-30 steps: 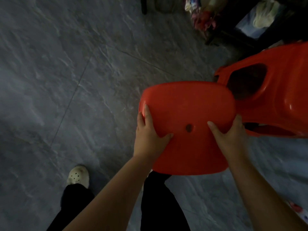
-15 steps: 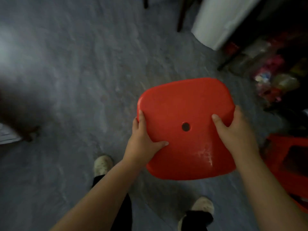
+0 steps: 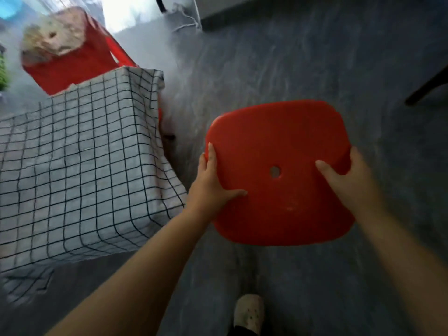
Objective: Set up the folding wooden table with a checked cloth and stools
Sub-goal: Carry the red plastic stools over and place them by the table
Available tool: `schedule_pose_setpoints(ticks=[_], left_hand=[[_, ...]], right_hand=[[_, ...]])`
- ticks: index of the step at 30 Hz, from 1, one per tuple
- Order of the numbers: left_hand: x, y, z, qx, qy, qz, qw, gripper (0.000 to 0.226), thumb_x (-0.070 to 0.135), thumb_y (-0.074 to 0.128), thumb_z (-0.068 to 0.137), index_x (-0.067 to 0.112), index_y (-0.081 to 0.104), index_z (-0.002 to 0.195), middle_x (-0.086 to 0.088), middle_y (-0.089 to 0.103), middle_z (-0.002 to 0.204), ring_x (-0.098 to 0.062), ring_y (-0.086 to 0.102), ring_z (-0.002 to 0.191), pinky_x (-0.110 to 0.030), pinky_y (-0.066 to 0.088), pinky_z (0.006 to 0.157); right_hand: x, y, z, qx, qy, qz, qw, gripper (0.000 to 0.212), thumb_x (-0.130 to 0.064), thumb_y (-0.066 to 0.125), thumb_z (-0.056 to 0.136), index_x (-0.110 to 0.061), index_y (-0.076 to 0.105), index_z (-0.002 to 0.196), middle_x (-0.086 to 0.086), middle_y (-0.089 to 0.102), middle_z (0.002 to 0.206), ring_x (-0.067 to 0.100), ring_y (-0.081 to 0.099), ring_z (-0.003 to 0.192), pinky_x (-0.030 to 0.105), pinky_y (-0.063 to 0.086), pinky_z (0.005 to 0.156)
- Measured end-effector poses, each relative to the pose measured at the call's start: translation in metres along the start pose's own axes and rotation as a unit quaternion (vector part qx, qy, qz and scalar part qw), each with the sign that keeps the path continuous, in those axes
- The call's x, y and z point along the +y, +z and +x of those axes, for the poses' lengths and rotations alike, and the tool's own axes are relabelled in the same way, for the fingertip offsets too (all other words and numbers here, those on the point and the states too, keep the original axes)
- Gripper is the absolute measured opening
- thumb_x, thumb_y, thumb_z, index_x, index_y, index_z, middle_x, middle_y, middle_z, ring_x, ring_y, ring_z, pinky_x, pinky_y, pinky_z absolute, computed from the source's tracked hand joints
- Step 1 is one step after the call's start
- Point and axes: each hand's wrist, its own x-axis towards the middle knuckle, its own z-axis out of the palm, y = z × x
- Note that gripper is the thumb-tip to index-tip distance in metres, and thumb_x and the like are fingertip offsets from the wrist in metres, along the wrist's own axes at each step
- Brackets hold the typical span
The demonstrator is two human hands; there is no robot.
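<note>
I carry a red plastic stool (image 3: 278,151) seat-up above the grey floor; its seat has a small round hole in the middle. My left hand (image 3: 211,187) grips the seat's left edge, thumb on top. My right hand (image 3: 344,180) grips the right edge. At left stands the table under a white cloth with black checks (image 3: 80,151); the cloth hangs down over its near right corner. Behind the table stands a second red stool (image 3: 70,59) with a worn, pale seat. The held stool is to the right of the table, apart from it.
Grey marbled floor (image 3: 303,57) runs ahead and to the right. A dark furniture leg (image 3: 426,88) enters at the right edge. A white cord (image 3: 189,23) and a dark baseboard lie at the top. My light shoe (image 3: 248,311) shows at the bottom.
The view has swung left while I carry the stool: the cloth-covered table and the second red stool have come into view at left. Both hands keep the same grip.
</note>
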Motion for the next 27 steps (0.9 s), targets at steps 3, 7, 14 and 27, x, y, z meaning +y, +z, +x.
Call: schedule_pose_setpoints(ticks=[3,7,14,27], left_hand=[[-0.03,-0.019,0.053,0.019,-0.008,-0.009,1.0,0.13,0.042,0.083,0.063,0.027,-0.015,0.148,-0.007,-0.003,0.158,-0.025,0.026,0.139,-0.038,0.031,0.107],[-0.072,-0.019,0.104,0.034,-0.032,-0.024,0.999,0.116,0.043,0.074,0.074,0.027,-0.014,0.148,-0.007,-0.016,0.157,-0.025,0.01,0.143,-0.04,0.022,0.111],[-0.102,0.019,0.121,0.099,0.003,0.176,0.979,0.089,0.063,0.023,0.09,0.004,-0.009,0.148,-0.008,-0.02,0.156,-0.021,-0.018,0.143,-0.042,-0.006,0.117],[-0.092,-0.007,0.21,0.08,-0.023,0.234,0.969,0.095,0.078,0.023,0.08,0.022,-0.01,0.15,-0.014,-0.02,0.155,-0.027,-0.02,0.142,-0.043,-0.008,0.116]], right_hand=[[-0.024,0.043,0.052,-0.033,-0.042,0.004,0.999,0.074,-0.045,0.068,0.078,-0.016,0.037,0.138,0.006,0.054,0.132,0.024,0.053,0.118,0.039,0.041,0.101],[-0.027,0.1,0.096,-0.089,-0.104,-0.047,0.99,0.099,-0.038,0.07,0.079,-0.015,0.005,0.151,0.01,0.022,0.154,0.021,0.027,0.138,0.035,0.025,0.112],[-0.021,0.172,0.101,-0.063,-0.218,-0.313,0.922,0.072,-0.053,0.033,0.094,-0.018,0.005,0.15,0.014,-0.008,0.157,0.032,-0.012,0.143,0.047,-0.002,0.115],[-0.084,0.188,0.2,-0.134,-0.156,-0.42,0.884,0.082,-0.064,0.029,0.089,-0.023,-0.01,0.149,0.01,-0.018,0.156,0.03,-0.016,0.143,0.047,0.002,0.114]])
